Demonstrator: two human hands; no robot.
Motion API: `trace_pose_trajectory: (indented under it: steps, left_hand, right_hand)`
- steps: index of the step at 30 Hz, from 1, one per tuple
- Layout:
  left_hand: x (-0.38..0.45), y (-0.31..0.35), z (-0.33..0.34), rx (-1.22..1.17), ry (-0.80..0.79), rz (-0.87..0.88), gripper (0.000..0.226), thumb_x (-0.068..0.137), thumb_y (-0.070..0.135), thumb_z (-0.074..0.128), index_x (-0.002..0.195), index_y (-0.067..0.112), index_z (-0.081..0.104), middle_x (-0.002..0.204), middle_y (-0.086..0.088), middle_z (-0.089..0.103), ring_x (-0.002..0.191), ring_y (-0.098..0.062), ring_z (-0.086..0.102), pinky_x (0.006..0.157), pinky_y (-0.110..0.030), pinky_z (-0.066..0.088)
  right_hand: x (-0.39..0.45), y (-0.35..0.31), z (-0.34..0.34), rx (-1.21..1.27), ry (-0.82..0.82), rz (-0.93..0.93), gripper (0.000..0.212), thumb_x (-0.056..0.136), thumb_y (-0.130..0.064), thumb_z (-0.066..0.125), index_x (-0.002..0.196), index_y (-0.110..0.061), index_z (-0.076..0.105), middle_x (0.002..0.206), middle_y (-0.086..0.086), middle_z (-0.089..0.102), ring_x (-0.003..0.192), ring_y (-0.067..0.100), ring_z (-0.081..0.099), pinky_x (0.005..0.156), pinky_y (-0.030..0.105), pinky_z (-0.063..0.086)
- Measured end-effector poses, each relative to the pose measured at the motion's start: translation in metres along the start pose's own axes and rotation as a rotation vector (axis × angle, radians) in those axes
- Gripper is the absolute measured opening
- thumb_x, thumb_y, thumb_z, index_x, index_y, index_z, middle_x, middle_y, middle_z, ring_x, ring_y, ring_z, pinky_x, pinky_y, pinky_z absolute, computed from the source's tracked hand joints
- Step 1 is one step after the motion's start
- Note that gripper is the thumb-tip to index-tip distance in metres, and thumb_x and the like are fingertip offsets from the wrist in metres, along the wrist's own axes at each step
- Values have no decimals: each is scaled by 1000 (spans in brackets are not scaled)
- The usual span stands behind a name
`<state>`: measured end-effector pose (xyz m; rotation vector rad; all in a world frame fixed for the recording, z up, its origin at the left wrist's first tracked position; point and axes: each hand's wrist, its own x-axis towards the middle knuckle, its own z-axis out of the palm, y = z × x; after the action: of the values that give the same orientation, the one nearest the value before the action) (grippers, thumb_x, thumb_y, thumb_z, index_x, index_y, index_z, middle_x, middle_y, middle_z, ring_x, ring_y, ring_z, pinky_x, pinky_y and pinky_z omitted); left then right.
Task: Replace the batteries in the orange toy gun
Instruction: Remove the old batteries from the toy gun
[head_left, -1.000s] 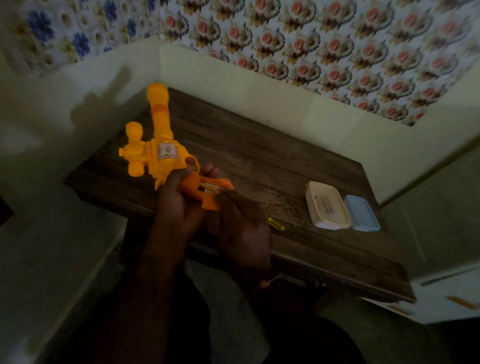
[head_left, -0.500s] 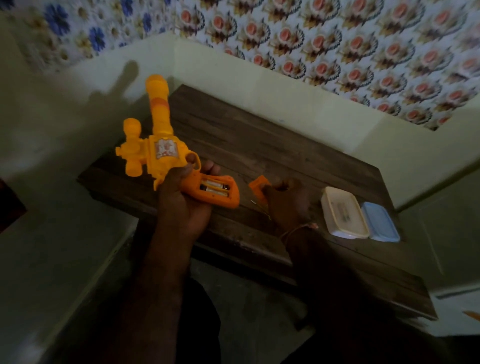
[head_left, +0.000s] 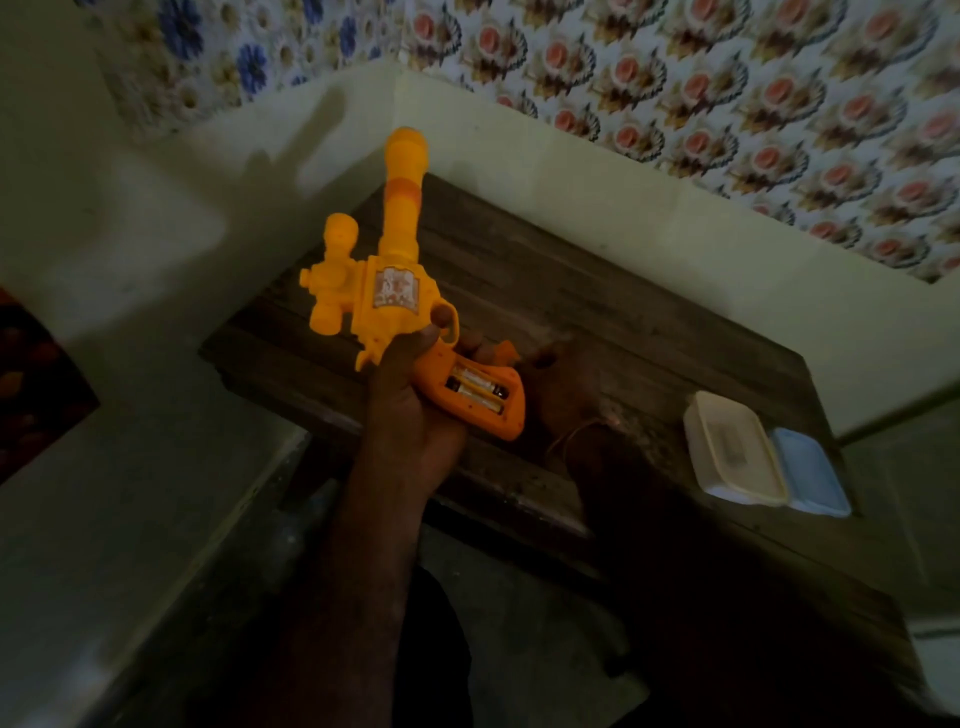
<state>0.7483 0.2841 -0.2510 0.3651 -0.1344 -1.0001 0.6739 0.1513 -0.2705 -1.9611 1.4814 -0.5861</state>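
My left hand grips the orange toy gun by its handle and holds it above the table's left end, barrel pointing up and away. The handle's battery bay lies open, and two batteries sit inside it. A small orange piece, the bay's cover, shows just behind the handle on the wooden table. My right hand is low over the table right beside that cover. It is in deep shadow, so its fingers cannot be made out.
A white lidded box and a pale blue one stand side by side near the table's right front edge. Walls close the table in at the back and left. My legs are under the near edge.
My right hand took the orange cover off the handle, which exposed the batteries, and carried it to the table behind the gun. The left hand kept holding the gun.
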Motion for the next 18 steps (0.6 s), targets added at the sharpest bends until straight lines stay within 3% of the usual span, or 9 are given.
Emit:
trace_pose_trajectory:
  steps: [3, 5, 7, 8, 10, 12, 15, 18]
  left_hand:
    - [2, 0, -4, 22, 55, -3, 17, 91, 21, 51, 102, 13, 60, 73, -5, 66, 65, -19, 67, 62, -35, 57]
    - [4, 0, -7, 23, 94, -25, 28, 88, 28, 56, 112, 14, 60, 80, -4, 65, 69, -18, 66, 64, -34, 57]
    - [4, 2, -9, 51, 95, -51, 36, 80, 37, 61, 110, 18, 59, 83, -3, 61, 74, -17, 62, 70, -33, 55]
    - [5, 2, -10, 65, 94, -57, 37, 78, 42, 61, 106, 18, 59, 82, -2, 59, 72, -15, 60, 70, -32, 52]
    - [3, 3, -8, 91, 83, -75, 38, 76, 50, 58, 98, 19, 59, 74, -1, 56, 65, -12, 56, 65, -28, 48]
    - [3, 2, -5, 112, 49, -82, 42, 76, 56, 55, 96, 19, 58, 71, 0, 53, 60, -11, 54, 61, -26, 45]
    - [0, 1, -3, 149, -11, -101, 48, 70, 62, 56, 93, 20, 57, 69, 2, 53, 59, -9, 54, 58, -24, 45]
    - [-2, 1, -5, 162, -71, -108, 62, 54, 65, 74, 95, 21, 59, 70, 2, 54, 61, -10, 56, 58, -25, 47]
  right_hand:
    - [4, 5, -4, 27, -66, -12, 17, 78, -31, 72, 72, -24, 58, 85, 8, 67, 83, 26, 65, 76, 44, 55]
    - [-1, 11, -16, 32, -36, -48, 17, 79, -30, 69, 70, -27, 54, 79, 2, 64, 77, 24, 64, 72, 42, 54]
    - [-19, 15, -36, -32, 0, -93, 9, 82, -31, 66, 78, -26, 59, 78, -3, 63, 75, 16, 60, 72, 36, 51]
    - [-28, 19, -47, -112, 1, -105, 6, 85, -31, 65, 87, -26, 63, 86, -2, 65, 80, 15, 60, 77, 35, 51]
    - [-51, 30, -66, -377, -85, -115, 24, 89, -33, 61, 110, -22, 64, 112, 3, 63, 102, 20, 59, 90, 36, 48]
    - [-71, 43, -76, -626, -187, -122, 32, 90, -39, 55, 118, -24, 59, 127, 4, 56, 115, 23, 53, 98, 39, 44]
    - [-93, 59, -79, -673, -228, -128, 39, 90, -38, 55, 127, -26, 49, 137, 5, 47, 127, 27, 42, 107, 47, 35]
    - [-101, 61, -83, -712, -232, -176, 44, 87, -33, 59, 128, -24, 46, 137, 6, 46, 128, 27, 41, 108, 46, 34]
